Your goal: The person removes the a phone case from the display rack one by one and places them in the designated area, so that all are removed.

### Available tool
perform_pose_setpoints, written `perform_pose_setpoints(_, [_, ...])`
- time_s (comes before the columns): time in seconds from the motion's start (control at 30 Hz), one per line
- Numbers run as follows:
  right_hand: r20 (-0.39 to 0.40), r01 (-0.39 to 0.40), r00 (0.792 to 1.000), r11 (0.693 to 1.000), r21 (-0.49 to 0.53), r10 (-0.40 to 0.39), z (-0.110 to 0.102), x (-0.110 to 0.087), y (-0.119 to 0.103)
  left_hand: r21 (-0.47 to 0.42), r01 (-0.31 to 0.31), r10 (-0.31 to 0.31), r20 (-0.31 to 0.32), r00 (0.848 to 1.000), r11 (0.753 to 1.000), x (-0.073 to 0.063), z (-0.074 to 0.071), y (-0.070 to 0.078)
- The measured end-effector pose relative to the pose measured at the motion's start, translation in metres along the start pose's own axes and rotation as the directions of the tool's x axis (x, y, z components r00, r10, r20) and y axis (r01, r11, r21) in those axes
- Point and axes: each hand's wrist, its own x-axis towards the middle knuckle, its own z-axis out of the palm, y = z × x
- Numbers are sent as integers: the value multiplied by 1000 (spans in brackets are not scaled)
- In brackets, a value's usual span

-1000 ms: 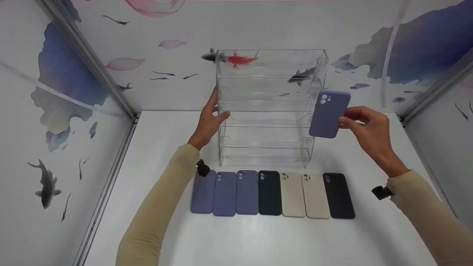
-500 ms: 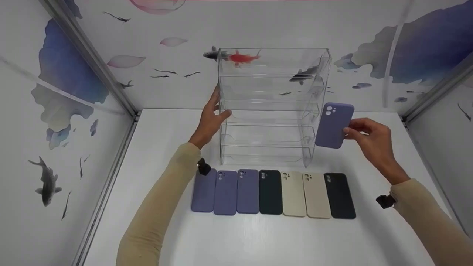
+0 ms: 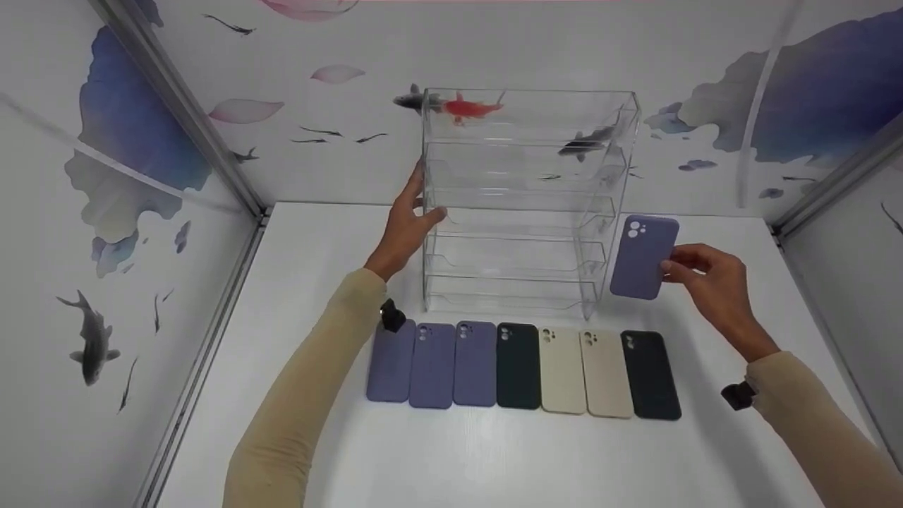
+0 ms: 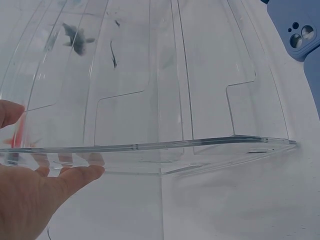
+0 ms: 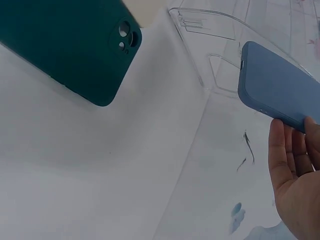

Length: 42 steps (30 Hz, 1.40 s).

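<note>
A clear acrylic rack [image 3: 508, 278] with several shelves stands upright at the back of the table. Its left side wall is held by my left hand [image 3: 403, 236], with the thumb at the front and the fingers on the outer side. In the left wrist view that wall [image 4: 200, 144] runs between thumb and fingers. Right of the rack and apart from it, my right hand [image 3: 716, 289] pinches a purple phone case [image 3: 643, 257] by its right edge. The case is held up, its camera cutouts at the top left. In the right wrist view it looks bluish [image 5: 280, 82].
A row of phone cases lies before the rack: several purple ones [image 3: 432, 367], a dark green one [image 3: 518, 367], two cream ones [image 3: 563, 370] and a dark one [image 3: 650, 374] at the right end. Printed panels [image 3: 338, 162] wall the table [image 3: 458, 458] at the back and sides.
My right hand has lowered the purple phone case and drawn it slightly right, away from the rack's side. My left hand keeps its hold on the rack. The row of cases lies as before.
</note>
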Motion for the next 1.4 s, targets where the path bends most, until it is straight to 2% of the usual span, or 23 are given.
perform_pose_setpoints(0.33, [45,-36,998,999,24,34,7,-3,20,-17,-7,7,9,1000,1000,1,0,1])
perform_pose_setpoints(0.73, [102,-83,992,996,46,77,16,-6,38,-8,23,-23,-3,1000,1000,0,1,3])
perform_pose_setpoints(1.1, [153,-122,981,992,28,116,20,-4,51,-5,31,-31,-7,1000,1000,-1,0,2])
perform_pose_setpoints(1.4, [206,-173,965,984,28,164,23,0,60,-1,12,-12,4,1000,1000,-1,0,2])
